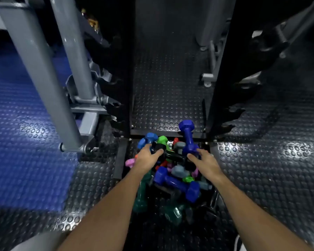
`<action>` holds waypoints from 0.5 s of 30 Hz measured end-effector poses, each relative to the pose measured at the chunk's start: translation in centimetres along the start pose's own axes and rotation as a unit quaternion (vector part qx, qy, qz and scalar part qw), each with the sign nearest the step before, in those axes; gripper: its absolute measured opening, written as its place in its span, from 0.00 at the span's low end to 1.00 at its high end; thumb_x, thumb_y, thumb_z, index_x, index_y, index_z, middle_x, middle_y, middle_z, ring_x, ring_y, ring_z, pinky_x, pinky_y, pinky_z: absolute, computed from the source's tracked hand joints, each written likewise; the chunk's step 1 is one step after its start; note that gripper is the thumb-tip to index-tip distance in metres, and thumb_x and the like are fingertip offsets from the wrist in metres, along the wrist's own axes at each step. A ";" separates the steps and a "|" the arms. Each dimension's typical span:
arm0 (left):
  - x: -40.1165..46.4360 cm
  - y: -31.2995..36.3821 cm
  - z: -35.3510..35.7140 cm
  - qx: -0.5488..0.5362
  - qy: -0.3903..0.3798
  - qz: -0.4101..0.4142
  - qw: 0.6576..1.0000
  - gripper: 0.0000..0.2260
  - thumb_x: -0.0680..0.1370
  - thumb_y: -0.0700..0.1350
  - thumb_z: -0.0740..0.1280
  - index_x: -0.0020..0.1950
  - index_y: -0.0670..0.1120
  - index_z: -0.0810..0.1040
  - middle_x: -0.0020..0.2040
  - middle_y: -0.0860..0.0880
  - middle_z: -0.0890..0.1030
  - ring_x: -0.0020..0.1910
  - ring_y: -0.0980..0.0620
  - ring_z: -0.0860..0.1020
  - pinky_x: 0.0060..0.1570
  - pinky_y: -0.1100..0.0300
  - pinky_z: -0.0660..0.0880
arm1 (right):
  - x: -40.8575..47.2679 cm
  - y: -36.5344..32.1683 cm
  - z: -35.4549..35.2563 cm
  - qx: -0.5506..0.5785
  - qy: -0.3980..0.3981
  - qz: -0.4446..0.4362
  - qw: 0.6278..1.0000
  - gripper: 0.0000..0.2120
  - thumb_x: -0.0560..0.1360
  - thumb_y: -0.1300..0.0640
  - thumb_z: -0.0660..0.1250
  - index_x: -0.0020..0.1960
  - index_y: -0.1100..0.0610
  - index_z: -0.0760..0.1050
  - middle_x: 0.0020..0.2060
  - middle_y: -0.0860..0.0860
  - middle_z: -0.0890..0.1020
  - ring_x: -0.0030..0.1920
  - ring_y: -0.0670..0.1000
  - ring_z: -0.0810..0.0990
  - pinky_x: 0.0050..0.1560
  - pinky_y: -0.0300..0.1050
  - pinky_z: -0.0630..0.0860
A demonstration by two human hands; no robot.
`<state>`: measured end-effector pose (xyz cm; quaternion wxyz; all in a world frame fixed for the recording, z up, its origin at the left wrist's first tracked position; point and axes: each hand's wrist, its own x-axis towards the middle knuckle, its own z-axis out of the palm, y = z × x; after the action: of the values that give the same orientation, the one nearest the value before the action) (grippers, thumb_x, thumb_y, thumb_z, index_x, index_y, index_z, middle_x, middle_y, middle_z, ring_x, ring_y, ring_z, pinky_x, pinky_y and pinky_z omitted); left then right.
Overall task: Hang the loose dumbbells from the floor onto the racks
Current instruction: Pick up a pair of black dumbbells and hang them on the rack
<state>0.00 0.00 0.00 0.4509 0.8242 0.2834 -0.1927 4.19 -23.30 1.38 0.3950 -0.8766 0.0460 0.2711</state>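
Glossy coated dumbbells [172, 182], studded rubber floor [261, 178], smooth grey-painted metal frame [43, 73]

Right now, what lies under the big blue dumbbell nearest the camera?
The blue dumbbell lies on top of the pile, over grey, green and dark teal ones. What is directly beneath is covered.
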 end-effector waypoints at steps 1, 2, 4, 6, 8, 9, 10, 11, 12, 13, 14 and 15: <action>0.9 -0.3 0.7 -0.015 0.006 0.005 1.000 0.28 0.80 0.58 0.67 0.75 0.44 0.69 0.68 0.44 0.78 0.66 0.43 0.76 0.62 0.52 0.71 | 0.7 0.6 0.4 -0.002 0.005 0.001 1.000 0.18 0.80 0.45 0.69 0.67 0.52 0.78 0.51 0.49 0.82 0.52 0.51 0.81 0.47 0.44 0.70; 1.8 -0.4 1.1 -0.020 0.013 0.002 1.000 0.27 0.80 0.58 0.68 0.73 0.44 0.71 0.66 0.44 0.79 0.63 0.43 0.77 0.61 0.52 0.72 | 1.3 1.1 0.6 -0.009 0.008 0.008 1.000 0.18 0.81 0.46 0.69 0.68 0.52 0.78 0.50 0.49 0.81 0.50 0.50 0.80 0.46 0.43 0.70; 3.5 -0.8 1.9 -0.036 0.022 -0.014 0.999 0.26 0.79 0.57 0.70 0.71 0.44 0.73 0.62 0.46 0.80 0.59 0.44 0.78 0.57 0.55 0.73 | 2.5 2.2 1.1 -0.003 0.008 0.026 1.000 0.19 0.80 0.47 0.69 0.69 0.53 0.77 0.50 0.50 0.79 0.46 0.49 0.78 0.44 0.41 0.71; 5.0 -1.4 2.9 -0.040 0.026 -0.032 0.998 0.27 0.79 0.57 0.70 0.71 0.44 0.72 0.61 0.47 0.80 0.58 0.45 0.77 0.53 0.58 0.69 | 3.7 3.4 1.9 0.020 0.007 0.050 0.999 0.21 0.80 0.47 0.71 0.70 0.54 0.76 0.52 0.51 0.79 0.48 0.51 0.79 0.45 0.43 0.73; 6.2 -1.9 3.4 -0.030 0.032 -0.040 0.998 0.27 0.79 0.57 0.70 0.72 0.43 0.72 0.60 0.46 0.79 0.58 0.45 0.77 0.51 0.59 0.66 | 4.9 4.6 2.5 0.048 -0.004 0.065 0.997 0.27 0.78 0.45 0.72 0.73 0.55 0.73 0.57 0.52 0.82 0.53 0.53 0.81 0.51 0.46 0.77; 7.0 -2.3 3.9 -0.030 0.035 -0.043 0.998 0.27 0.78 0.57 0.71 0.71 0.43 0.72 0.61 0.46 0.79 0.58 0.45 0.77 0.51 0.59 0.66 | 5.4 5.1 2.9 0.057 -0.007 0.077 0.995 0.32 0.77 0.44 0.73 0.76 0.54 0.70 0.59 0.52 0.81 0.56 0.53 0.81 0.55 0.47 0.76; 8.0 -2.8 4.5 -0.036 0.032 -0.044 0.998 0.27 0.78 0.57 0.71 0.71 0.43 0.73 0.62 0.45 0.79 0.57 0.46 0.77 0.51 0.59 0.68 | 6.1 5.7 3.3 0.066 -0.006 0.083 0.994 0.34 0.76 0.43 0.73 0.77 0.54 0.68 0.59 0.52 0.81 0.57 0.53 0.80 0.56 0.46 0.75; 8.8 -3.2 4.9 -0.047 0.025 -0.044 0.998 0.26 0.77 0.57 0.72 0.69 0.43 0.74 0.62 0.45 0.80 0.55 0.47 0.78 0.52 0.58 0.72 | 6.3 5.9 3.4 0.075 -0.002 0.084 0.994 0.35 0.76 0.44 0.74 0.78 0.54 0.67 0.58 0.52 0.80 0.55 0.52 0.80 0.53 0.45 0.74; 9.3 -3.3 5.3 -0.059 0.017 -0.043 0.997 0.25 0.76 0.57 0.73 0.67 0.43 0.75 0.61 0.45 0.82 0.54 0.48 0.79 0.53 0.56 0.75 | 6.5 6.1 3.6 0.082 -0.001 0.077 0.994 0.34 0.76 0.45 0.74 0.77 0.54 0.67 0.57 0.51 0.79 0.53 0.52 0.79 0.50 0.44 0.74; 9.9 -3.6 5.7 -0.066 0.013 -0.043 0.997 0.24 0.76 0.57 0.74 0.65 0.44 0.76 0.59 0.45 0.82 0.54 0.47 0.80 0.55 0.54 0.78 | 6.8 6.4 3.8 0.091 -0.002 0.078 0.993 0.33 0.76 0.45 0.75 0.76 0.53 0.68 0.57 0.51 0.79 0.51 0.51 0.79 0.48 0.44 0.75; 10.5 -3.9 6.2 -0.068 0.013 -0.045 0.997 0.24 0.75 0.57 0.74 0.65 0.44 0.76 0.58 0.45 0.83 0.54 0.46 0.81 0.57 0.53 0.78 | 7.3 7.0 4.1 0.098 -0.002 0.080 0.992 0.33 0.75 0.44 0.76 0.74 0.53 0.69 0.58 0.51 0.80 0.52 0.51 0.80 0.50 0.45 0.76; 11.0 -4.0 6.6 -0.071 0.015 -0.048 0.996 0.25 0.74 0.58 0.75 0.64 0.44 0.76 0.58 0.45 0.83 0.54 0.45 0.81 0.57 0.53 0.79 | 7.7 7.4 4.3 0.110 -0.006 0.090 0.990 0.33 0.73 0.43 0.77 0.72 0.52 0.71 0.58 0.51 0.82 0.53 0.51 0.82 0.53 0.48 0.79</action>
<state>5.44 -0.62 -12.27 0.4944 0.7783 0.3422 -0.1808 6.65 -24.25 -9.86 0.4635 -0.8184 0.1522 0.3038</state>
